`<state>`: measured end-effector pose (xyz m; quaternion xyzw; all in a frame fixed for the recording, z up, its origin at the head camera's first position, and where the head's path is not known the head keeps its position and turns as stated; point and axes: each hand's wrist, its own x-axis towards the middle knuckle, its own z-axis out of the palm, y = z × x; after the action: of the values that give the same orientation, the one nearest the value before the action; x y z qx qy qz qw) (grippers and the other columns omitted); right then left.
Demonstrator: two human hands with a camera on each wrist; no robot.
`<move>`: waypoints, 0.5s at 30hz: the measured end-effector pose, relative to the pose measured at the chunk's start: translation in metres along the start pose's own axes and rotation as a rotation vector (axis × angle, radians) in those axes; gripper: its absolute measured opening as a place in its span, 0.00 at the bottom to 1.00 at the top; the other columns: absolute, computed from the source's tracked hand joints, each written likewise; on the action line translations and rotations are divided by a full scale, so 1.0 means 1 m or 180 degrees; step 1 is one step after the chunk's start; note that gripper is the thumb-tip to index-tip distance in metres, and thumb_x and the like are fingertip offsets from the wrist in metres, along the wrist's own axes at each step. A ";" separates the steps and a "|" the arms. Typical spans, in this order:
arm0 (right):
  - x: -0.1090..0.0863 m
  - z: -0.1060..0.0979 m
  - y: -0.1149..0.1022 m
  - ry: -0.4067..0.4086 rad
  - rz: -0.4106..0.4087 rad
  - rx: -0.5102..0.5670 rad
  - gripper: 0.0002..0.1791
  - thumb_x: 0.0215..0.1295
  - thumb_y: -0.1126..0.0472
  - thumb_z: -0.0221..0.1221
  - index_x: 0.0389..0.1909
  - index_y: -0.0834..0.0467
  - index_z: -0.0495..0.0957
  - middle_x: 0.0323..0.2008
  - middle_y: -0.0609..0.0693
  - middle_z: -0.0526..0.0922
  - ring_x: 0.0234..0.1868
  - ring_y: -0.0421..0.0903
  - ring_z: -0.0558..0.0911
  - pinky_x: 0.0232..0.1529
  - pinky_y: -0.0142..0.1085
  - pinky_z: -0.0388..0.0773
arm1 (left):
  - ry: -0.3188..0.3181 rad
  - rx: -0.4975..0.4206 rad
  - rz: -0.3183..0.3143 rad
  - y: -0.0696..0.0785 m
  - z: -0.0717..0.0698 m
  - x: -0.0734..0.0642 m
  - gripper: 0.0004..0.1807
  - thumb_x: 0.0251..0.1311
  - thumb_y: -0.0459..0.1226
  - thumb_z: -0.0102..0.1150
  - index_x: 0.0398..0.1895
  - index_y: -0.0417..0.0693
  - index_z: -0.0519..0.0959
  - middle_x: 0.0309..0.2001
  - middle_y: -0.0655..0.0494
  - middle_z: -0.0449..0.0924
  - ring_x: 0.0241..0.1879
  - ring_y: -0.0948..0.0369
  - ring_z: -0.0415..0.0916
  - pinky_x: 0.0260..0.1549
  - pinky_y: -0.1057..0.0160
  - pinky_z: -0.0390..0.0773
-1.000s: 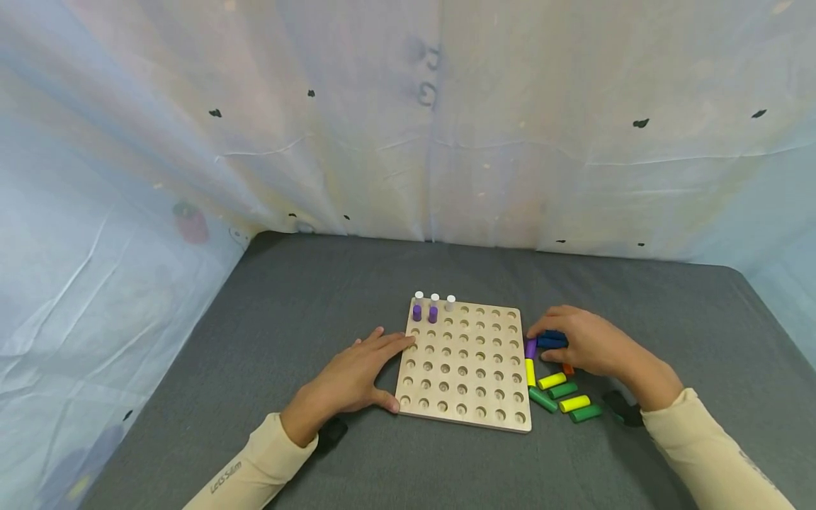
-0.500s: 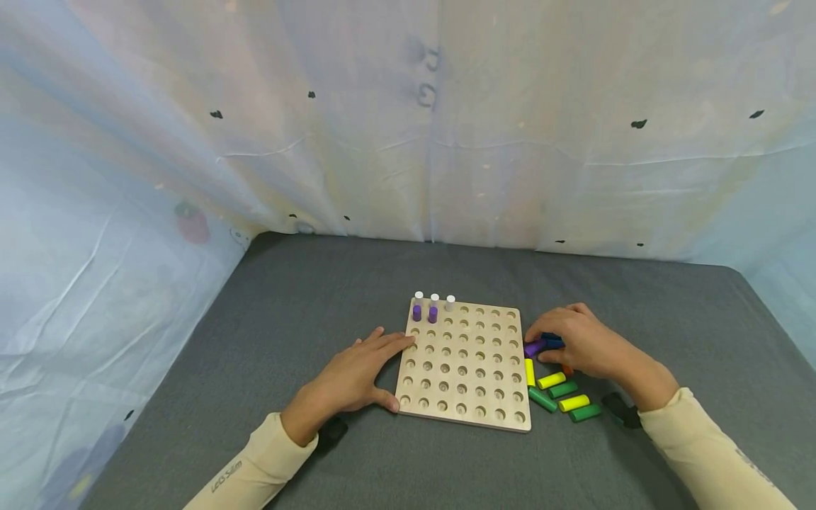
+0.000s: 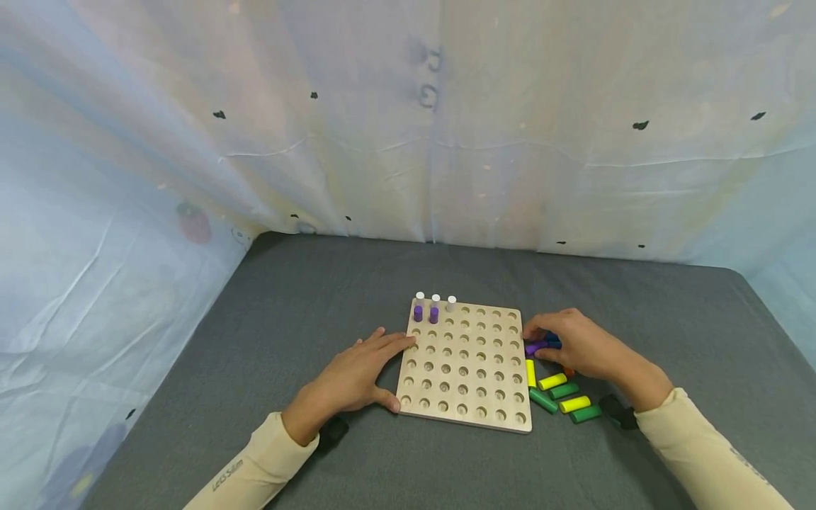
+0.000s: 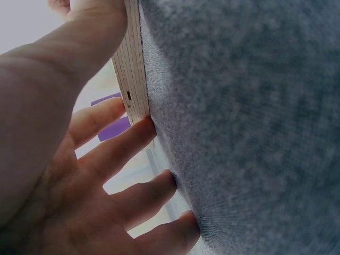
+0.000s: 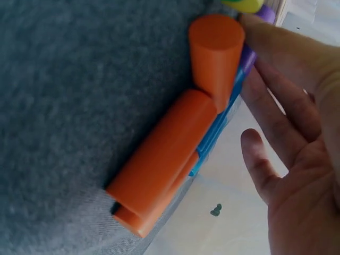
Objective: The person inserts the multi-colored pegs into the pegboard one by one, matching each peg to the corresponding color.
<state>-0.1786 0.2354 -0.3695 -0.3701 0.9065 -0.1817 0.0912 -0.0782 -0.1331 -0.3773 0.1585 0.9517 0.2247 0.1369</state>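
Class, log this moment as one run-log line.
left hand: touching wooden pegboard at left edge | right hand: curled around loose purple peg | in holes: three white pegs, two purple pegs

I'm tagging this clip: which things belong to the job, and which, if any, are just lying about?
Likely the job's:
pegboard
white pegs
purple pegs
yellow pegs
green pegs
blue pegs
orange pegs

Apparently just setting:
grey table
patterned backdrop

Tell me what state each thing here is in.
pegboard: flat, mostly empty
white pegs: three, upright in the far row
seated purple pegs: two, upright in holes
loose purple peg: off the board, pinched by right hand
blue pegs: loose, partly hidden
yellow pegs: three, on their sides
green pegs: three, on their sides
orange pegs: loose
left hand: fingers spread at pegboard's edge
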 end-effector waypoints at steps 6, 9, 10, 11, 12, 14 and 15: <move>-0.002 0.002 0.004 -0.0005 0.0003 0.0021 0.14 0.59 0.64 0.70 0.45 0.49 0.82 0.39 0.42 0.87 0.41 0.40 0.85 0.42 0.40 0.83 | -0.0020 -0.0021 0.0029 -0.001 0.001 -0.002 0.56 0.37 0.50 0.79 0.75 0.59 0.63 0.76 0.56 0.62 0.78 0.44 0.51 0.70 0.36 0.59; -0.004 0.005 0.004 0.0012 -0.0007 -0.0014 0.14 0.59 0.64 0.69 0.45 0.50 0.82 0.39 0.42 0.87 0.41 0.40 0.85 0.42 0.40 0.83 | -0.0029 -0.0022 0.0055 -0.001 0.002 -0.004 0.56 0.38 0.51 0.78 0.75 0.58 0.63 0.76 0.55 0.62 0.78 0.43 0.52 0.70 0.36 0.59; -0.004 0.005 0.003 0.0047 0.0013 -0.0032 0.13 0.60 0.63 0.69 0.45 0.50 0.83 0.39 0.41 0.87 0.41 0.40 0.84 0.42 0.40 0.83 | -0.0021 -0.0033 0.0068 -0.001 0.002 -0.004 0.55 0.38 0.51 0.78 0.75 0.58 0.63 0.75 0.54 0.62 0.77 0.43 0.52 0.70 0.36 0.59; -0.004 0.005 0.002 0.0093 0.0039 -0.0051 0.13 0.60 0.64 0.69 0.45 0.50 0.83 0.39 0.41 0.86 0.41 0.40 0.84 0.43 0.41 0.83 | -0.0010 -0.0031 0.0082 -0.001 0.002 -0.004 0.55 0.38 0.51 0.78 0.75 0.58 0.63 0.75 0.54 0.62 0.77 0.43 0.52 0.69 0.35 0.59; -0.005 0.004 0.001 0.0142 0.0054 -0.0066 0.14 0.60 0.64 0.68 0.46 0.50 0.83 0.39 0.41 0.86 0.41 0.40 0.84 0.43 0.41 0.83 | 0.0003 -0.0023 0.0091 -0.001 0.002 -0.004 0.55 0.38 0.51 0.78 0.75 0.58 0.63 0.75 0.54 0.62 0.77 0.43 0.52 0.69 0.35 0.59; -0.005 0.002 0.000 0.0247 0.0082 -0.0097 0.14 0.61 0.64 0.68 0.47 0.51 0.83 0.40 0.41 0.86 0.41 0.39 0.83 0.44 0.42 0.83 | 0.0029 -0.0024 0.0105 -0.001 0.001 -0.004 0.55 0.38 0.51 0.77 0.75 0.58 0.63 0.75 0.54 0.62 0.77 0.42 0.51 0.69 0.35 0.59; -0.005 0.001 -0.001 0.0299 0.0091 -0.0107 0.14 0.61 0.64 0.68 0.48 0.51 0.83 0.40 0.41 0.85 0.41 0.39 0.82 0.44 0.43 0.83 | 0.0043 -0.0029 0.0111 -0.001 0.001 -0.004 0.55 0.38 0.51 0.77 0.75 0.58 0.63 0.75 0.54 0.62 0.77 0.42 0.51 0.69 0.34 0.59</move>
<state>-0.1738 0.2383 -0.3694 -0.3495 0.9179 -0.1823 0.0449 -0.0746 -0.1354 -0.3780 0.1729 0.9486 0.2324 0.1272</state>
